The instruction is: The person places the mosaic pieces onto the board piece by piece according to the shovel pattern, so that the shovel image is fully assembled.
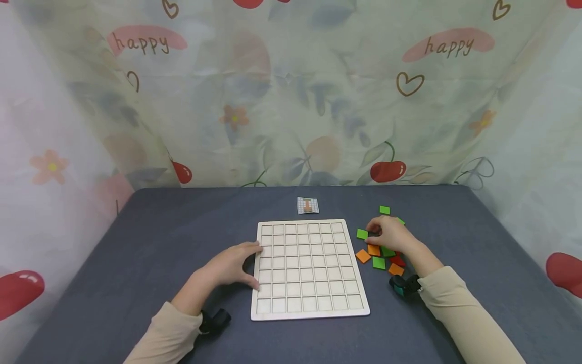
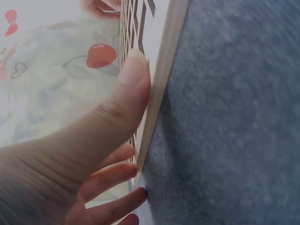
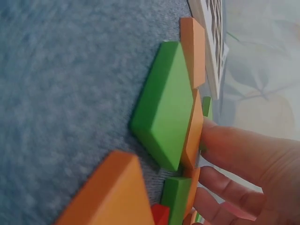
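Note:
A white square board point(image 1: 310, 318) with a grid of shallow cells lies flat on the table. My left hand point(image 1: 232, 264) rests at its left edge, thumb and fingers spread; the left wrist view shows the thumb point(image 2: 123, 93) along the rim. At the right, my right hand point(image 1: 391, 233) is over a loose group of small square tiles, its thumb and index fingertips right at a green tile point(image 1: 361, 234). The right wrist view shows its thumb point(image 3: 225, 143) overlapping that tile; I cannot tell whether it is pinched. Nearer that camera lies another green tile point(image 3: 166, 108).
Orange tiles point(image 1: 363, 256), a red tile point(image 1: 397, 260) and more green tiles point(image 1: 384, 210) are scattered beside the board. Behind the board lies a small printed card point(image 1: 307, 205) with a grid pattern. A patterned curtain point(image 1: 291, 101) hangs behind the dark table point(image 1: 182, 222).

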`<state>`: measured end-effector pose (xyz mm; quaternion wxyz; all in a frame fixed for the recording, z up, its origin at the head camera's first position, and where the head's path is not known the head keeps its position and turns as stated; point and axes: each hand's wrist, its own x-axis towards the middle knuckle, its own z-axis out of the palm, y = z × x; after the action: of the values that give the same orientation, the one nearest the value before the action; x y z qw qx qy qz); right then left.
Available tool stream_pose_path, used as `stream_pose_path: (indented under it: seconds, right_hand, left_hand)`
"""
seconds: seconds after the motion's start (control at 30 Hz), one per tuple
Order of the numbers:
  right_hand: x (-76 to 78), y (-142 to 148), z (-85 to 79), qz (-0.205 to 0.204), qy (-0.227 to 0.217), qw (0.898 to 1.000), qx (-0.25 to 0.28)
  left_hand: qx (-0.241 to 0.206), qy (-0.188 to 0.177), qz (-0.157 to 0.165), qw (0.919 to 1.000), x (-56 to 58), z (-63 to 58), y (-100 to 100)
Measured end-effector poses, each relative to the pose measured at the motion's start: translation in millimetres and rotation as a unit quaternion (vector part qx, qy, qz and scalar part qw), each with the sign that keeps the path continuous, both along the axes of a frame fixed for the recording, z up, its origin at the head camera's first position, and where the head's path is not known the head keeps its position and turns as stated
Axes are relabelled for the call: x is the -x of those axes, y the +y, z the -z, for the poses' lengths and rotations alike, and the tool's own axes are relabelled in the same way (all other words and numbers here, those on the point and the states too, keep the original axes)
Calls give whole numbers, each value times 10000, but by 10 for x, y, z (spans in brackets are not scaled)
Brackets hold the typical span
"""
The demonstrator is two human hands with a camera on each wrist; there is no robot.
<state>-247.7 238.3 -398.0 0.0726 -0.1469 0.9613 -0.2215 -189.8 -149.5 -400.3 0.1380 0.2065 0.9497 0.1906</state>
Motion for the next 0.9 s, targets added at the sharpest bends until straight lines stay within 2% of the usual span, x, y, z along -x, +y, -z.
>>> stream_pose_path:
  seconds: [0.6, 0.9]
  right_hand:
    - [-18, -53, -62, 91, 70, 9999, -81]
    - [-13, -178, -99, -64, 344, 9993, 102]
  left_hand:
    - [176, -91, -97, 9998, -14, -45, 68]
    - [198, -90, -155, 9996, -14, -34, 67]
